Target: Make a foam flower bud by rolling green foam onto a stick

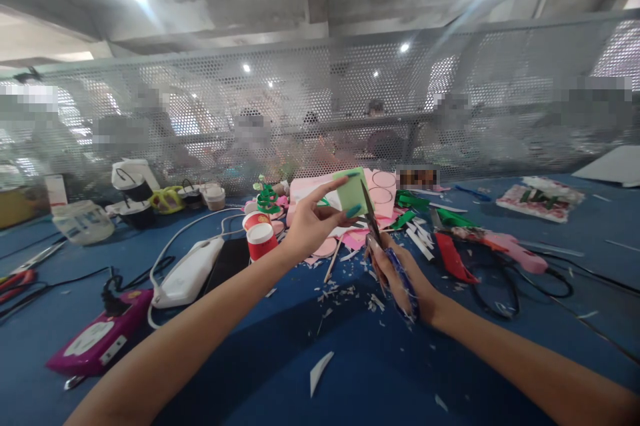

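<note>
My left hand (315, 216) pinches a small light green piece of paper (350, 194) by its left side, thumb and index finger pressed on it. Closed round the blue handles of a pair of scissors (371, 218) is my right hand (400, 276). The scissor blades point up and lie against the right edge of the green paper. Both hands are above the blue table (280, 359). Behind the paper lie pink sheets (384, 196) with drawn circles. White and green paper scraps (420, 239) are scattered around and below the hands.
Left are a purple power strip (107, 333), a white device (187, 273), a black phone (227, 269) and red-and-white tubs (261, 243). A pink glue gun (517, 251) with a black cord lies right. A perforated metal screen (300, 106) stands along the back.
</note>
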`<move>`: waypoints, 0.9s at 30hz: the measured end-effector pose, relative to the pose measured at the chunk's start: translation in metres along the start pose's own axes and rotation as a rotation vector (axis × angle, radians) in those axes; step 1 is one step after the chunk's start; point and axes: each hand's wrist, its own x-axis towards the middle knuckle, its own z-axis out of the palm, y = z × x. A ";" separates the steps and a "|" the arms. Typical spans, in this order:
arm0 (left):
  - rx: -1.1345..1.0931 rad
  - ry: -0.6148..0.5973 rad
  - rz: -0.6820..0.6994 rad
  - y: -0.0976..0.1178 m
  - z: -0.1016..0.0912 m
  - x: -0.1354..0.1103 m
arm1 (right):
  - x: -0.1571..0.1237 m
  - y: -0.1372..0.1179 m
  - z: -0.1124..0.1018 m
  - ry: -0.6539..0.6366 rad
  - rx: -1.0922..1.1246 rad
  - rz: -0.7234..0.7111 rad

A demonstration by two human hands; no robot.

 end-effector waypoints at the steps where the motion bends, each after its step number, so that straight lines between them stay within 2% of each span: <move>1: 0.006 0.001 0.002 0.000 0.000 0.000 | 0.000 -0.001 0.000 0.006 -0.003 0.000; 13: -0.021 -0.010 0.016 -0.002 -0.001 0.000 | -0.001 -0.001 0.001 0.049 -0.040 0.007; 27: -0.023 0.003 0.009 0.001 0.000 0.000 | -0.002 -0.001 0.004 0.051 0.042 0.072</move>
